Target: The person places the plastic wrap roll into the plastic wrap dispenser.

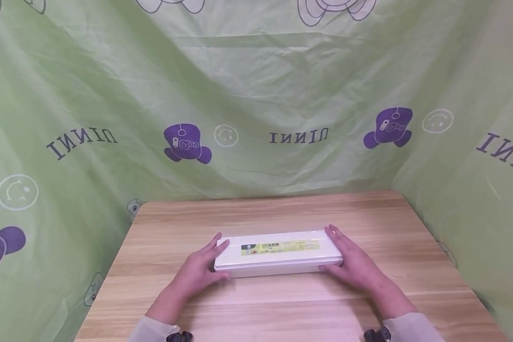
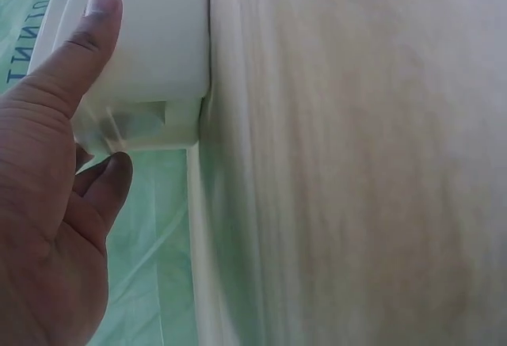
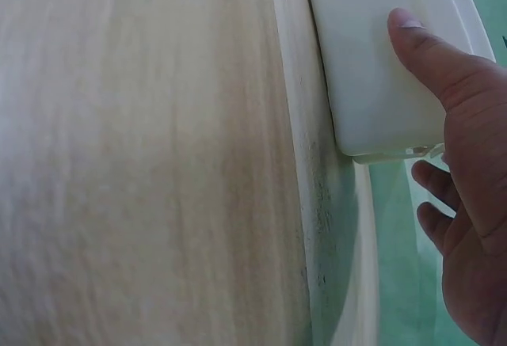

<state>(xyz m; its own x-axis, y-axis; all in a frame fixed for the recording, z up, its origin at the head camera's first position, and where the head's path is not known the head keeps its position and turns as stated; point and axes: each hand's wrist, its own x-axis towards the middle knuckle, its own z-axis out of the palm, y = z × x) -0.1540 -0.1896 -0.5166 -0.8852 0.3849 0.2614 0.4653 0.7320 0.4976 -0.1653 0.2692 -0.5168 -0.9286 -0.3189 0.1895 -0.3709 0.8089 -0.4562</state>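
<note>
A long white cling film box (image 1: 282,259), with a yellow-green label on its lid, lies crosswise on the wooden table. My left hand (image 1: 198,268) grips its left end, thumb along the near side and fingers at the top and far edge. At the opposite end, my right hand (image 1: 352,261) holds it the same way. In the left wrist view, the thumb (image 2: 87,41) lies against the box's white side (image 2: 162,37), near a clear part at its end. The right wrist view shows the thumb (image 3: 424,49) pressed on the box (image 3: 372,69), other fingers partly hidden.
The wood-grain table (image 1: 278,304) extends around the box, its far edge close to a green curtain (image 1: 256,95) with purple cartoon figures. The curtain also hangs along the left and right sides. Dark wrist straps (image 1: 179,336) show at the bottom.
</note>
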